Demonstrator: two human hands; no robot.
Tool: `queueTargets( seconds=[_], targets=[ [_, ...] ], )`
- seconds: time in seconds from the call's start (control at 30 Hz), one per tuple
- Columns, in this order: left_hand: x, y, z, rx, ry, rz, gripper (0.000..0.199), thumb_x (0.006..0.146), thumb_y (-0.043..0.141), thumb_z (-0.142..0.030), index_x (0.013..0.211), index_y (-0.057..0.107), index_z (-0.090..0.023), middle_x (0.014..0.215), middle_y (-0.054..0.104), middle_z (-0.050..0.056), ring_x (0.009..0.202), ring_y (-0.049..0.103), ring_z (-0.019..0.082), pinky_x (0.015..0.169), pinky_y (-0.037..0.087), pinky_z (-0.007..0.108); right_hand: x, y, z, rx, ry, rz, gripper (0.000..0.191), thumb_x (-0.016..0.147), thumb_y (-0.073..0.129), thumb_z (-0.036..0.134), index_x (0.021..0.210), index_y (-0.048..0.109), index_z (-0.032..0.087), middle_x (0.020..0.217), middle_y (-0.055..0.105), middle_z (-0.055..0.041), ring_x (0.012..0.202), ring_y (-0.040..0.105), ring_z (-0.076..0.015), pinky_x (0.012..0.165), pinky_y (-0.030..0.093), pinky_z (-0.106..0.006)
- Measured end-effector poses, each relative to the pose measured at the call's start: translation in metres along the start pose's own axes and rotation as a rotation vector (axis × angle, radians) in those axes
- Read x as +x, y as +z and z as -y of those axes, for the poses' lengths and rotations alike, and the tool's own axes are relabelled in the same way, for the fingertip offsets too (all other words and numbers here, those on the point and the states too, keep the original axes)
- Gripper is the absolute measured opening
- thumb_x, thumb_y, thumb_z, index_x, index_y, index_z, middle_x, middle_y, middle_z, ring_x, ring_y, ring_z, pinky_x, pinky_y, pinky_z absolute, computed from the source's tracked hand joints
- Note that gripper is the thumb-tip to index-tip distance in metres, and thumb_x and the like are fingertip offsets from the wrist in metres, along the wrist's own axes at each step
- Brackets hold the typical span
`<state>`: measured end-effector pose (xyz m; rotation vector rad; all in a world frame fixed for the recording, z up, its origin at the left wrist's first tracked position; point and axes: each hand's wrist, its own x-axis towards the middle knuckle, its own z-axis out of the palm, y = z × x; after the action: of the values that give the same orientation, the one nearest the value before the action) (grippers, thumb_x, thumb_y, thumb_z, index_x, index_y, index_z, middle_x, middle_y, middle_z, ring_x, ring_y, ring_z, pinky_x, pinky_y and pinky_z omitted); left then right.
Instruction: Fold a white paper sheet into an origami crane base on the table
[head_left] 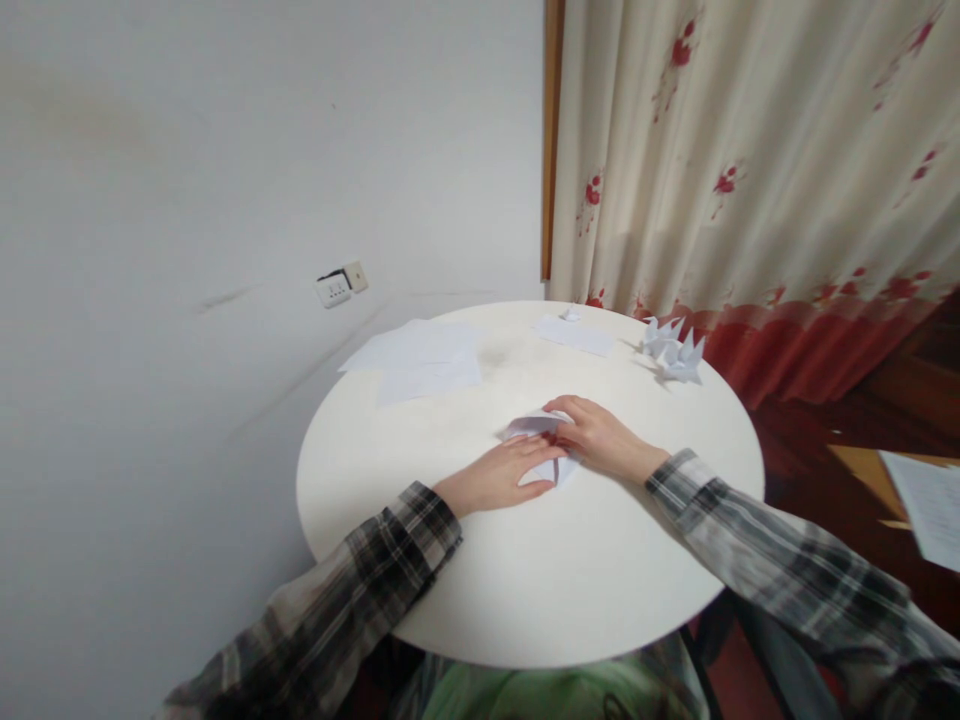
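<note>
A partly folded sheet of white paper [540,424] lies on the round white table, its upper flap raised a little. My left hand [506,474] rests flat across its lower part, fingers stretched out and thumb apart. From the right, my right hand [596,437] has its curled fingers on the paper's raised flap, close to the left fingertips. Both hands cover much of the middle of the paper, so the exact folds there are hidden.
White sheets [427,360] overlap at the table's far left. Folded paper cranes [675,355] stand near the right rim. A small folded paper piece [570,314] sits by another sheet [576,336] at the back. Wall and curtain [720,150] border the table [510,590].
</note>
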<state>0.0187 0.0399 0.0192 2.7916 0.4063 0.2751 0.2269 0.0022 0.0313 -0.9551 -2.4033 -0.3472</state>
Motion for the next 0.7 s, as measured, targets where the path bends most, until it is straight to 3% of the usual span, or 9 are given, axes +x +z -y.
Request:
queueTargets(
  seconds=[0.47,0.7],
  targets=[
    [-0.001,0.000,-0.003,0.076,0.065,0.000,0.040,0.091,0.043,-0.034,0.130,0.044,-0.027,0.141,0.037,0.005,0.130,0.032,0.022,0.109,0.022,0.040,-0.004,0.007,-0.001,-0.015,0.001,0.017,0.010,0.085,0.053,0.021,0.086,0.061,0.015,0.114,0.054,-0.0156,0.108,0.049,-0.0250,0.087,0.046,-0.045],
    [-0.009,0.005,-0.010,0.146,0.028,-0.047,0.040,0.093,0.038,-0.035,0.131,0.041,-0.027,0.142,0.036,0.006,0.130,0.032,0.022,0.109,0.024,0.039,-0.010,0.014,0.002,0.025,0.115,0.055,0.010,0.088,0.047,0.021,0.089,0.056,0.017,0.121,0.050,-0.0130,0.108,0.050,-0.0215,0.080,0.051,-0.039]
  ],
)
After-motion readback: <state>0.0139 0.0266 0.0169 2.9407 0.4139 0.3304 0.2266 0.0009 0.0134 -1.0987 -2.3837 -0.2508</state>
